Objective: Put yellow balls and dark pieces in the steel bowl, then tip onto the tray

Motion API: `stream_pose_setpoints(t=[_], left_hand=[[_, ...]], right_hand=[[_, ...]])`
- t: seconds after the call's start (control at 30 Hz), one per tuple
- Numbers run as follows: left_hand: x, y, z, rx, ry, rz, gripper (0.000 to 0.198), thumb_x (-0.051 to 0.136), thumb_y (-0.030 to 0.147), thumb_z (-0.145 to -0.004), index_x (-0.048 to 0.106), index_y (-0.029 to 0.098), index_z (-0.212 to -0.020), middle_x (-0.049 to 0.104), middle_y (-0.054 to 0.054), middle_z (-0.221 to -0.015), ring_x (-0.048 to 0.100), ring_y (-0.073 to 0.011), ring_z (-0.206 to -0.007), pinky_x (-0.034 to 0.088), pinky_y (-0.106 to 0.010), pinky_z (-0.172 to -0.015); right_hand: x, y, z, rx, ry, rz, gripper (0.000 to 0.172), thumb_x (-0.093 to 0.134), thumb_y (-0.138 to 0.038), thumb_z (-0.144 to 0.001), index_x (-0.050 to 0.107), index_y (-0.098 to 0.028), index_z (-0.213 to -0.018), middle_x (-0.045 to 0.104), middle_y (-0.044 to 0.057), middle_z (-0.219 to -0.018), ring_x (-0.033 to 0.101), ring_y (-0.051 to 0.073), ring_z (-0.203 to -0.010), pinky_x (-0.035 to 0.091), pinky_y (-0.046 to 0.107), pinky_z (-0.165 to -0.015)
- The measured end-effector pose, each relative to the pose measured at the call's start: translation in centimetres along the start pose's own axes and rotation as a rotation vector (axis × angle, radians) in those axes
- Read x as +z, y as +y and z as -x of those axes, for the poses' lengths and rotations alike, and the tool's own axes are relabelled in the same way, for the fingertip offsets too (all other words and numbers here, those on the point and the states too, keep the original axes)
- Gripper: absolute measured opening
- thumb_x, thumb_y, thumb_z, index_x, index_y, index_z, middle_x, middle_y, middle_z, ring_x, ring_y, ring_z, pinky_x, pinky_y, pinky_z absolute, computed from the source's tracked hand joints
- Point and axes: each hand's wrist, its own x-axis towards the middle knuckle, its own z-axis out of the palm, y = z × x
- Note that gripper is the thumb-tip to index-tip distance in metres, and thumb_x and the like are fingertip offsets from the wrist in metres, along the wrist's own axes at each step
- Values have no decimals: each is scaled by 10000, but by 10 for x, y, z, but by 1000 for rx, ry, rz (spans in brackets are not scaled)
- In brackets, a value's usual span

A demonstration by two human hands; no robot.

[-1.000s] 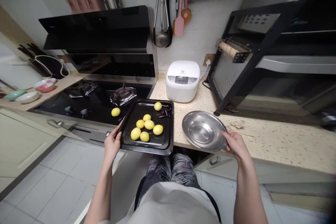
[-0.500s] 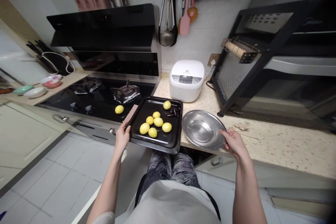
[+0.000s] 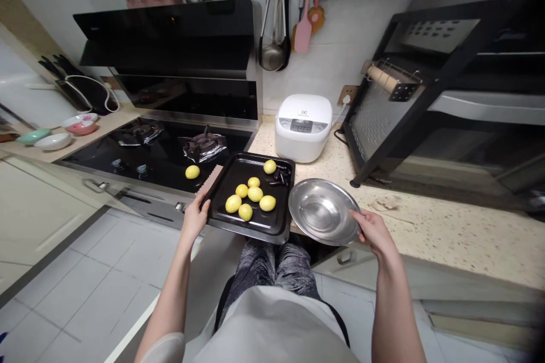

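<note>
My left hand point(image 3: 195, 217) is closed on the left edge of a black baking tray point(image 3: 225, 220), thumb on top of the rim. Several yellow lemons point(image 3: 255, 194) lie in the tray, with a cluster of small dark pieces point(image 3: 280, 175) near its far right corner. A pinkish ridged strip point(image 3: 210, 179) shows along the tray's left side, above my hand. My right hand point(image 3: 375, 229) pinches the right rim of a shallow stainless steel bowl point(image 3: 322, 211). No contents show in the bowl, and its left rim comes right up to the tray's right edge.
Behind the tray stands a white rice cooker point(image 3: 303, 130) on the speckled counter point(image 3: 438, 227). One more lemon point(image 3: 192, 172) sits on the black gas stove point(image 3: 168, 164) at left. Small bowls point(image 3: 53, 142) are at far left. A black rack point(image 3: 370, 142) rises at right.
The bowl has shifted slightly left toward the tray, with my right hand still on its rim. My left hand keeps its hold on the tray. The view has moved a little.
</note>
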Motion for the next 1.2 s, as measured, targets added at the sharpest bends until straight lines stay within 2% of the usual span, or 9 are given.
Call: stream_pose_setpoints(t=[0.17, 0.23, 0.37, 0.5, 0.63, 0.77, 0.87, 1.0, 1.2], left_hand=[[-10, 39, 13, 195, 195, -273, 375, 451, 302, -1012, 709, 167, -1247, 710, -175, -1278, 637, -360, -1228, 488, -566, -1101], [-8, 64, 20, 344, 184, -259, 355, 450, 297, -1034, 697, 170, -1254, 700, -166, -1291, 625, -341, -1237, 473, -554, -1118], [13, 108, 32, 600, -77, -101, 294, 521, 299, -1047, 672, 223, -1287, 714, -106, -1279, 644, -269, -1223, 499, -467, -1108], [43, 131, 34, 710, -302, -77, 327, 537, 298, -1052, 635, 218, -1353, 670, -117, -1374, 611, -280, -1309, 490, -489, -1127], [70, 147, 12, 740, -429, -121, 353, 461, 208, -1061, 619, 189, -1376, 650, -129, -1397, 622, -266, -1303, 500, -458, -1135], [94, 166, -22, 738, -545, -340, 346, 464, 136, -1031, 647, 188, -1320, 641, -109, -1383, 635, -256, -1271, 520, -401, -1096], [101, 175, -36, 697, -568, -457, 254, 524, 129, -1002, 693, 184, -1185, 667, -96, -1264, 674, -246, -1155, 555, -343, -985], [87, 174, -26, 689, -572, -477, 144, 656, 218, -967, 690, 194, -1104, 677, -98, -1177, 696, -265, -1025, 572, -347, -869], [68, 153, 6, 747, -619, -540, 349, 770, 230, -874, 672, 180, -1206, 697, -116, -1148, 679, -325, -1075, 544, -447, -967]], right_hand=[[2, 1, 5, 19, 6, -22, 523, 793, -679, -566, 552, -218, -618, 431, -71, -369, 357, 82, -272, 236, 214, -305], [3, 2, 9, 25, 8, -17, 542, 802, -697, -564, 577, -210, -642, 444, -65, -368, 379, 95, -271, 237, 220, -304], [5, 3, 19, 20, -3, -16, 588, 814, -741, -552, 586, -210, -662, 431, -65, -340, 408, 113, -272, 244, 222, -312], [6, 2, 26, 21, 10, -10, 642, 793, -813, -545, 558, -222, -635, 441, -50, -335, 427, 119, -271, 240, 219, -311], [1, 7, 31, -9, 24, -6, 682, 712, -877, -629, 611, -205, -692, 492, -20, -359, 460, 134, -290, 266, 227, -322], [-3, 14, 40, -95, 126, -82, 722, 705, -827, -712, 722, -158, -982, 582, -25, -476, 495, 127, -338, 319, 227, -346], [-3, 14, 49, -139, 188, -106, 724, 718, -742, -770, 728, -132, -1158, 577, -39, -502, 490, 120, -360, 357, 233, -369], [4, 6, 61, -219, 269, -75, 622, 687, -637, -855, 729, -137, -1223, 579, -34, -537, 485, 118, -389, 410, 245, -405], [28, -3, 83, -389, 452, 149, 467, 573, -530, -971, 761, -161, -1186, 652, 24, -640, 607, 153, -536, 524, 271, -561]])
